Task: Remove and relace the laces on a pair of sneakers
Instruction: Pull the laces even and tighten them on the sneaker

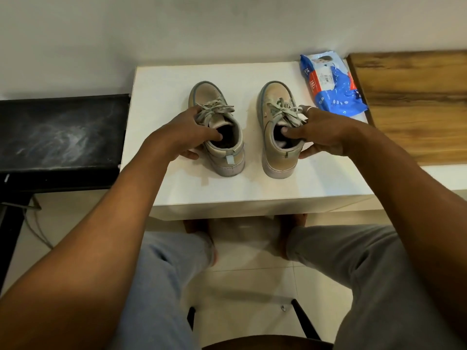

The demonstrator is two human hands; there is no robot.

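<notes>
Two worn beige sneakers with grey laces stand side by side on a white table (252, 190), toes pointing away from me. My left hand (187, 137) grips the left sneaker (222, 137) at its outer side, one finger hooked into the opening. My right hand (318, 133) grips the right sneaker (275, 147) at its outer side, a finger inside the collar. Both laces, the left (214, 108) and the right (284, 109), are tied in loose bows.
A blue plastic packet (333, 87) lies at the table's far right corner. A wooden surface (414, 104) adjoins on the right, a black bench (60, 135) on the left. A white wall stands behind. My knees and bare feet are below the table edge.
</notes>
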